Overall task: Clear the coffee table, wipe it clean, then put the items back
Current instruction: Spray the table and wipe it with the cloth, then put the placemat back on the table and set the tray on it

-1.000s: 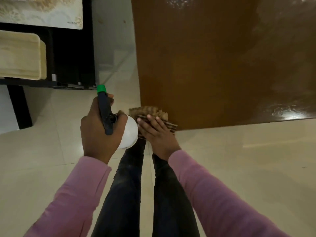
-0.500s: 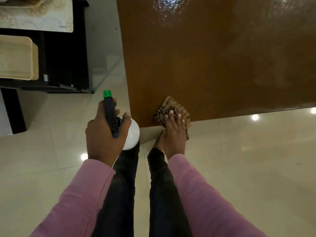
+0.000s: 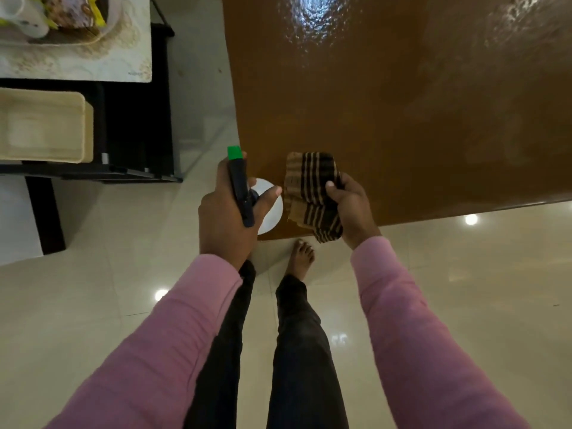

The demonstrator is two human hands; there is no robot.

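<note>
The glossy brown coffee table [image 3: 402, 119], its top shining wet, fills the upper right. Over its near corner, the right hand [image 3: 353, 209] grips a bunched brown-and-black striped cloth [image 3: 309, 187]. Just beside it, the left hand [image 3: 223, 218] clasps a white, green-nozzled spray bottle [image 3: 241, 184].

Left hand [image 3: 227, 212] sits centre frame, fingers curled round the neck of a spray bottle [image 3: 269, 212], thumb stretched right across its white body, one fingertip showing by the green nozzle. Its arm, in a pink sleeve [image 3: 161, 335], runs in from the lower left. Right hand [image 3: 354, 209] is just right of it, thumb on top and fingers wrapped under a bunched striped cloth [image 3: 309, 184], forearm coming up from the lower right; the hands are roughly level, close, not touching.
</note>
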